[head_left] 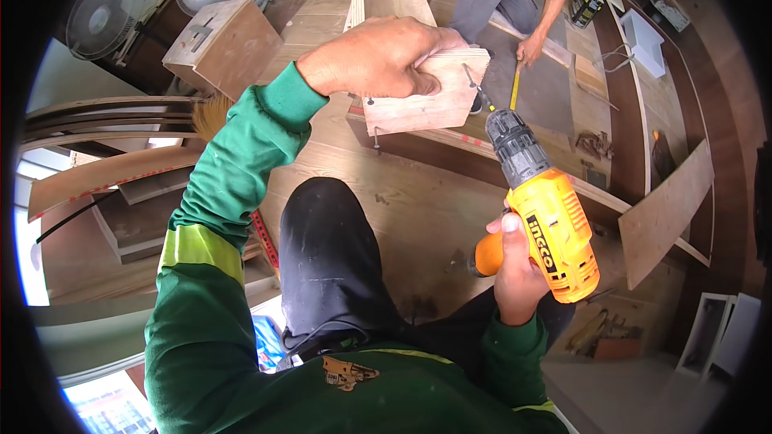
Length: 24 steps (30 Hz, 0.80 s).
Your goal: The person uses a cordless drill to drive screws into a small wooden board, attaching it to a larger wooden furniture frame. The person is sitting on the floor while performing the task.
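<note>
Gripping plywood panel (418,116) by upper edge in curled left fingers (425,83), cordless drill (556,233) in wrapped right fingers (512,245); corner screws (473,83) seemingly started, unsunk.

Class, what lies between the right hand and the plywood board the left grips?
In the head view, the yellow cordless drill, its grey chuck and bit nearest the board.

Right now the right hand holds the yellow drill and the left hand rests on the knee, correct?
Not quite: the left hand isn't on the knee. The head view shows it gripping the upper part of the wooden piece. The right hand does hold the yellow drill.
</note>
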Each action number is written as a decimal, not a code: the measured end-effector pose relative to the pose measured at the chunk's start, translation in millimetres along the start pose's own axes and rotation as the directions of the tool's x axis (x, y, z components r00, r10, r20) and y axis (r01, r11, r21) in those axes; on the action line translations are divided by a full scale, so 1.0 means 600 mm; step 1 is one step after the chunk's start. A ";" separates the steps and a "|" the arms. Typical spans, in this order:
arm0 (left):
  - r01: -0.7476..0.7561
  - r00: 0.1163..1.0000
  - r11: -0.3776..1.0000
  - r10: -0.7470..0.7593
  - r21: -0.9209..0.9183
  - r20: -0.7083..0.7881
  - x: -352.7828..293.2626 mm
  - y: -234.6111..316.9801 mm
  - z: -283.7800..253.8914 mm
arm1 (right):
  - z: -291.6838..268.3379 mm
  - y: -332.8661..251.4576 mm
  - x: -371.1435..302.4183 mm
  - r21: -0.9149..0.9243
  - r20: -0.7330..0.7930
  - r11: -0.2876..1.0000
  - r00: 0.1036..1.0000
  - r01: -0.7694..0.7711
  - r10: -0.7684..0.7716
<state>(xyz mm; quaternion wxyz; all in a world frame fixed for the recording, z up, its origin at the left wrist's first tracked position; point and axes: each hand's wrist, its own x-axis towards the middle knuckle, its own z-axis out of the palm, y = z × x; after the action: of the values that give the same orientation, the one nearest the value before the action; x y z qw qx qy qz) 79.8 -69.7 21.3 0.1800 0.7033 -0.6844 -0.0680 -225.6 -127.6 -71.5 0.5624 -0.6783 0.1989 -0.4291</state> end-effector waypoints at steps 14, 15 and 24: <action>-0.105 0.994 0.995 0.105 0.001 -0.036 0.002 -0.012 0.003 | 0.001 0.008 -0.002 -0.493 0.067 0.858 0.990 0.144 -0.128; -0.082 0.996 0.996 0.083 0.027 -0.031 0.000 -0.009 0.003 | 0.007 -0.010 0.013 -0.594 0.150 0.740 0.947 0.316 -0.284; -0.027 0.999 1.000 0.027 0.004 -0.048 -0.002 -0.004 0.003 | 0.034 -0.018 -0.015 0.177 0.213 0.945 0.948 -0.276 0.237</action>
<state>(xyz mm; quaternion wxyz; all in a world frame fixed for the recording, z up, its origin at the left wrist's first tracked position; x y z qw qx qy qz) 81.5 -68.7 18.4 0.1961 0.6956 -0.6895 -0.0478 -216.0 -105.7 -64.6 0.6964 -0.6229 0.1863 -0.3039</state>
